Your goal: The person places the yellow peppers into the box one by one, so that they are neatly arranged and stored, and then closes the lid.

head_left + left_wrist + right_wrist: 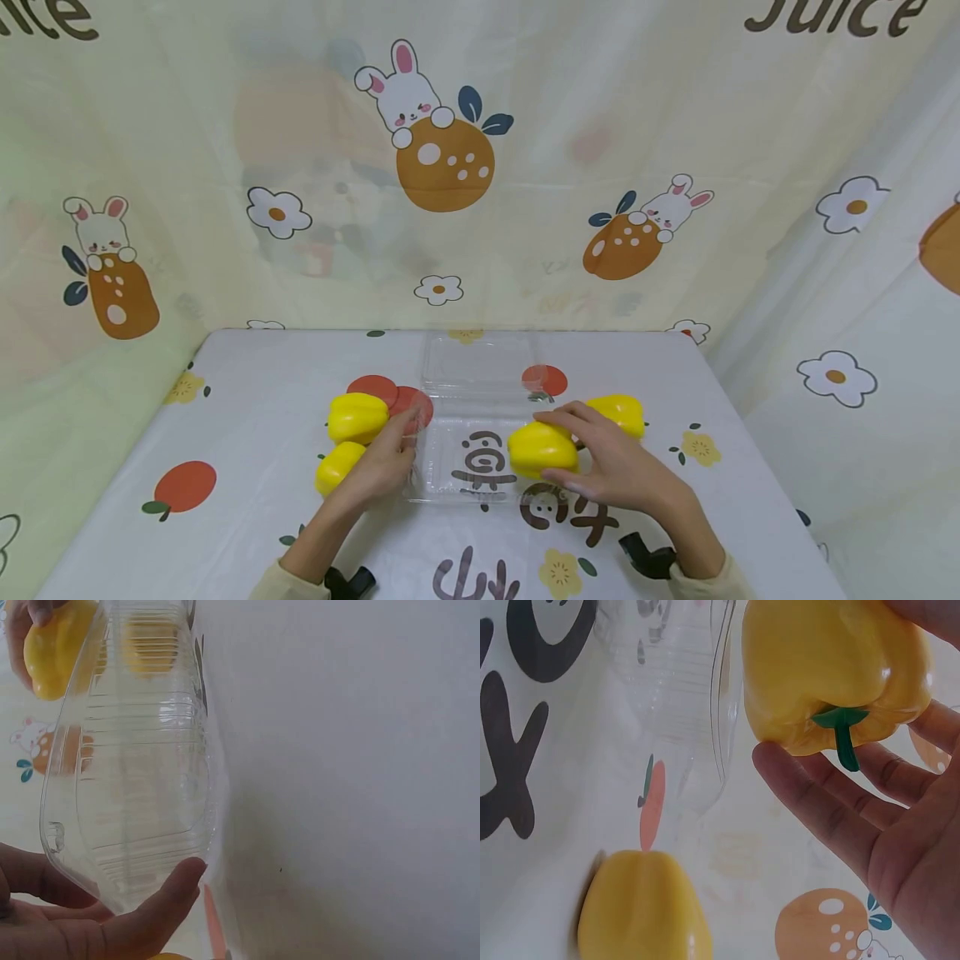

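A clear plastic clamshell box [442, 454] lies open mid-table, its lid [480, 362] folded back to the far side. My left hand [386, 458] pinches the box's left wall; in the left wrist view the thumb [161, 907] is on one side and fingers on the other. My right hand [618, 462] grips a yellow bell pepper [542, 450] at the box's right edge, raised off the table. Its green stem [844, 735] faces the right wrist camera. Another yellow bell pepper [618, 414] lies just behind the right hand.
Two more yellow bell peppers [356, 418] lie left of the box, the nearer one [340, 468] partly hidden by the left forearm. A white printed cloth [255, 417] covers the table. Printed curtains [525, 250] stand behind and at both sides.
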A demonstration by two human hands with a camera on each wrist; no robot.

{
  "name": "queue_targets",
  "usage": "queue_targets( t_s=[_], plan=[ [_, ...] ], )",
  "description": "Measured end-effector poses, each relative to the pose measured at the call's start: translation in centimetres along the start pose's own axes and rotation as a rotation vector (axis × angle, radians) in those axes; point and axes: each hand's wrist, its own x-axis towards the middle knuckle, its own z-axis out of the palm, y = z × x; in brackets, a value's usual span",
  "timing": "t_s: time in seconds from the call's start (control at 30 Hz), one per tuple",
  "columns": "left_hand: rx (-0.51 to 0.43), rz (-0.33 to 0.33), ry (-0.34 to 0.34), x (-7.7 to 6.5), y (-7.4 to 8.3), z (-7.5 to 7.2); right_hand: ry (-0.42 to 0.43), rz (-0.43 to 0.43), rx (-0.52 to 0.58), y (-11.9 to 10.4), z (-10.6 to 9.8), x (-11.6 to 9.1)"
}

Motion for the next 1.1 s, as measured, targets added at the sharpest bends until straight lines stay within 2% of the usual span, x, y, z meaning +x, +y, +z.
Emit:
queue_targets(
  t_s=[0.4,0.93,1.1],
  plan=[
    [0.004,-0.001,0.001,0.0,0.0,0.0,-0.009,-0.002,0.005,-0.9,0.6,0.5],
    [-0.009,-0.001,-0.007,0.0,-0.1,-0.1,-0.067,-0.015,0.067,-1.0,1.8,1.4],
    [-0.012,-0.008,-0.008,0.0,-0.1,-0.1,-0.098,0.006,0.077,-1.1,2.2,1.6]
  ],
)
